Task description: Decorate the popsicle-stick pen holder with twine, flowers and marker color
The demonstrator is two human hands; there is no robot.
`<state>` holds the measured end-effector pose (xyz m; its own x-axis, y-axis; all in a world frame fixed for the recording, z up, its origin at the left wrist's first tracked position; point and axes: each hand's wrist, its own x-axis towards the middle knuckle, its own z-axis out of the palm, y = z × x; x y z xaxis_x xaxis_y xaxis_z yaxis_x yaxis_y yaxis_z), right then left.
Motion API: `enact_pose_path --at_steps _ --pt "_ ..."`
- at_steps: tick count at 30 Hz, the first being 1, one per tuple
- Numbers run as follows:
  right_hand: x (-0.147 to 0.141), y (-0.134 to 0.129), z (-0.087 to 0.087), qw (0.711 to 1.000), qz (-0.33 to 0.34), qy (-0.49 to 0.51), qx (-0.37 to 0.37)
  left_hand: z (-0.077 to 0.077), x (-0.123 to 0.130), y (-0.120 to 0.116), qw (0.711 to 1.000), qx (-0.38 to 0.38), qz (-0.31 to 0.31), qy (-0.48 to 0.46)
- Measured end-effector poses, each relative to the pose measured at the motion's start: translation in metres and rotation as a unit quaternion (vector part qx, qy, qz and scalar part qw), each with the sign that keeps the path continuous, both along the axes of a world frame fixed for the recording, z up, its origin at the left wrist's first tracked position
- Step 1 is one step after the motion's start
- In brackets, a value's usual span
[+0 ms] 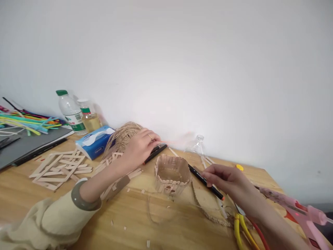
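Observation:
My left hand (142,146) reaches over the table beside a ball of twine (127,135), its fingertips pinched on a thin orange strand (166,141) that fades into blur. On the right, my right hand (229,178) has thumb and fingers closed at a black marker (199,177) with an orange end; part of the grip is hidden. Between the hands stands a small basket (173,185) with scalloped, wood-coloured sides and an open top. Behind it is the cut-off clear top of a plastic bottle (199,144). Another black marker (156,153) lies near my left hand.
Wooden sticks (62,170), a tissue pack (96,140), two bottles (73,114) and coloured pipe cleaners (33,121) occupy the left. At right are yellow-handled scissors (240,229), a braided cord (208,215) and a pink glue gun (299,208). A white wall (182,69) rises behind.

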<state>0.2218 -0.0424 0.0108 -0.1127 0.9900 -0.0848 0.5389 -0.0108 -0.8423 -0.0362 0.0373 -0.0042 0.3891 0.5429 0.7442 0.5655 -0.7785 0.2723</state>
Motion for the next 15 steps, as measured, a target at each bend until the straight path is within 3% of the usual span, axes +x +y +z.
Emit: enact_pose_path --at_steps 4,9,15 --pt "-0.002 -0.003 -0.001 0.992 -0.101 0.026 0.07 0.01 0.004 -0.016 0.988 -0.147 -0.014 -0.042" --pt "-0.03 -0.006 -0.011 0.976 -0.072 0.179 0.104 0.014 0.02 -0.043 0.941 -0.329 -0.069 -0.043" --pt "-0.04 -0.01 -0.007 0.932 -0.094 0.323 0.133 0.009 0.025 -0.048 0.893 -0.435 -0.108 -0.05"
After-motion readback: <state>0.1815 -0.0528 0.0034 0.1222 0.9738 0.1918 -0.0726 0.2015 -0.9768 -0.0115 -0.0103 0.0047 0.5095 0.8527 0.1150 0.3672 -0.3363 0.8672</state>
